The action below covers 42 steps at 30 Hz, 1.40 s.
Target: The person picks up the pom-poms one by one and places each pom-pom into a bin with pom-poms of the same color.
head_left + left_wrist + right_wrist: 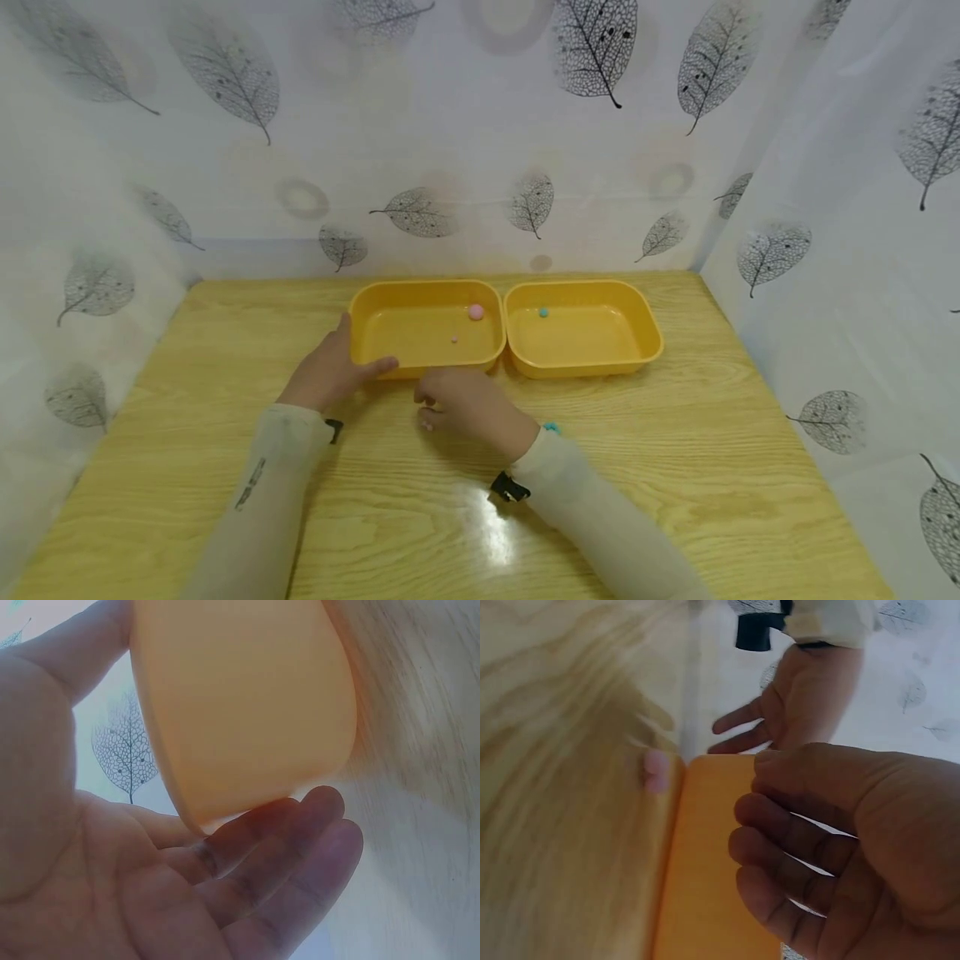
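Note:
My left hand (pixel 330 367) holds the near left corner of a yellow bin (pixel 427 287), thumb along the front rim and fingers against the left end. In the left wrist view, the bin's orange-looking wall (pixel 247 712) lies between thumb and fingers. My right hand (pixel 472 408) is right at the bin's front, fingers loosely bent and nothing visible between them in the right wrist view. A blurred pink thing (pixel 655 771) shows low beside the bin wall in that view. Inside the bin are a pink ball (pixel 476 312) and a tiny pink bead (pixel 453 339).
A second yellow bin (pixel 585 367) stands close against the first on the right, with a small teal ball (pixel 543 312) inside. A teal piece (pixel 552 427) lies by my right cuff, partly hidden. Leaf-print curtains (pixel 480 167) enclose the wooden table (pixel 390 525) at the back and sides.

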### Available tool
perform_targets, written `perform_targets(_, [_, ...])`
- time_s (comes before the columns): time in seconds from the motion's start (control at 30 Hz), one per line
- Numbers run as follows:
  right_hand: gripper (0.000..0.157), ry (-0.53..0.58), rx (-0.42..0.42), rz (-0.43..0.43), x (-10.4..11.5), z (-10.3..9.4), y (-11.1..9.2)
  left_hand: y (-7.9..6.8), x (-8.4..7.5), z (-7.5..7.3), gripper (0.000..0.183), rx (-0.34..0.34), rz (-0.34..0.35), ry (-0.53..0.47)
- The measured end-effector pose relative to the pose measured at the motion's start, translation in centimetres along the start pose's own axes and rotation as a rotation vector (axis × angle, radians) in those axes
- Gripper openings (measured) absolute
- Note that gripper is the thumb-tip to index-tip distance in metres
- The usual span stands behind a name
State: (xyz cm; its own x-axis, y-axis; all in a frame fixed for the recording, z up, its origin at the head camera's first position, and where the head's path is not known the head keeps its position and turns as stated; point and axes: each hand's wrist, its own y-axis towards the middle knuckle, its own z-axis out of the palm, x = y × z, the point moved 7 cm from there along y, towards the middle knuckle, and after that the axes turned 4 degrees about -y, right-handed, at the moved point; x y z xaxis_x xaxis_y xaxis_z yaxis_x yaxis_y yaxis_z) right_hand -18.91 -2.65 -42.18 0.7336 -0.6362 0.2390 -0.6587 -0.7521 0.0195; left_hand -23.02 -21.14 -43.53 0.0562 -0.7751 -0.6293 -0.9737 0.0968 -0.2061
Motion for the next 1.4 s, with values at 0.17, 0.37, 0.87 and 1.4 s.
perform_targets(0.17, [0.010,-0.066,0.037,0.001,0.0,1.3,-0.1,0.0,0.1,0.1,0.123,0.003,-0.009,0.002])
perform_targets(0.37, [0.009,-0.065,0.069,0.004,-0.2,2.0,-0.4,0.0,0.2,0.2,0.125,0.018,-0.033,0.007])
perform_targets(0.87, [0.005,0.014,0.054,0.002,-0.8,1.9,-0.5,-0.3,0.1,0.1,0.126,0.025,-0.042,-0.007])
perform_targets(1.4, [0.009,-0.020,0.076,0.001,-0.7,3.1,0.1,-0.3,0.0,0.0,0.123,0.015,-0.034,-0.006])
